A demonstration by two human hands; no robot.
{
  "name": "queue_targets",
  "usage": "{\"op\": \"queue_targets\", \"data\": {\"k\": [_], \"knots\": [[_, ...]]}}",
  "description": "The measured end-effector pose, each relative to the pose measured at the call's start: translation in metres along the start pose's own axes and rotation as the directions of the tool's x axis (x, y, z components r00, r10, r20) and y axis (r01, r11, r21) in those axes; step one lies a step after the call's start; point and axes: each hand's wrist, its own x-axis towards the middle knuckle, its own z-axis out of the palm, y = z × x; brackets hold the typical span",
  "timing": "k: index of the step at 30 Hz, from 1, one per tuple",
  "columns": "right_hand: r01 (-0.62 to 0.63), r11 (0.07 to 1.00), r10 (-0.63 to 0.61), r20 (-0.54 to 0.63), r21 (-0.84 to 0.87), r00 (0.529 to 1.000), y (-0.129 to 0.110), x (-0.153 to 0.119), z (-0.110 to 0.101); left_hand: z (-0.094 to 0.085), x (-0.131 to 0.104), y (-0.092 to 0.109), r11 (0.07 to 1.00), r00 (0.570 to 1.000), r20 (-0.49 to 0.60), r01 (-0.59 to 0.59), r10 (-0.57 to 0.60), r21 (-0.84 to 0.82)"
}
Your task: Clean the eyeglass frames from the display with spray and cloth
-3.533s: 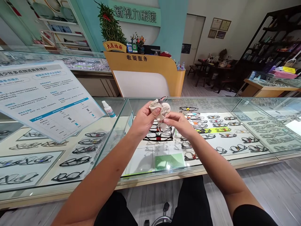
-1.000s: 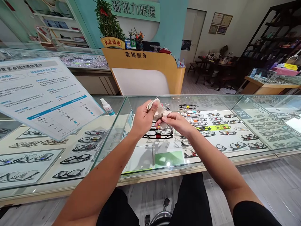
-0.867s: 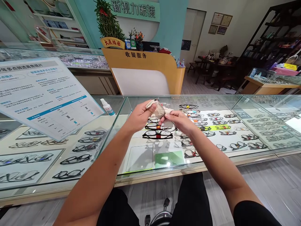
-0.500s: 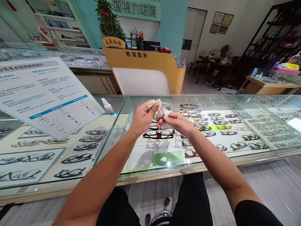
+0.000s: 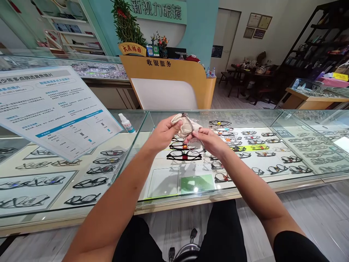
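Observation:
Above the glass display case, a cream cloth (image 5: 184, 125) is bunched in my left hand (image 5: 164, 134), its thumb pressed on the folds. My right hand (image 5: 209, 140) pinches a pair of eyeglasses (image 5: 196, 145) near the middle of the frame. One lens hangs below my right fingers; the other lies against the cloth, partly hidden by it. Both hands are close together, with the cloth between them. Under the glass below, dark-framed glasses (image 5: 184, 156) lie in rows.
A white spray bottle (image 5: 127, 123) stands on the glass counter to the left. Nearby, a printed sheet (image 5: 62, 112) slants over the counter. Several rows of glasses (image 5: 276, 169) fill the case. A wooden cashier desk (image 5: 207, 83) stands beyond.
The cloth is spread wider, and more of the eyeglasses' rim shows between my hands. My left hand has turned slightly. The view has shifted a little.

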Motion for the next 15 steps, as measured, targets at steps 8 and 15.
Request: {"op": "queue_targets", "data": {"k": [8, 15], "knots": [[0.037, 0.999, -0.037, 0.021, -0.013, 0.999, 0.010, 0.004, 0.005, 0.014, -0.001, -0.012, 0.997, 0.966, -0.249, -0.080, 0.075, -0.010], [0.020, 0.996, -0.017, -0.033, 0.083, 0.999, 0.008, 0.004, -0.001, 0.010, 0.000, -0.011, 0.999, 0.992, -0.124, -0.017, 0.012, -0.042]]}}
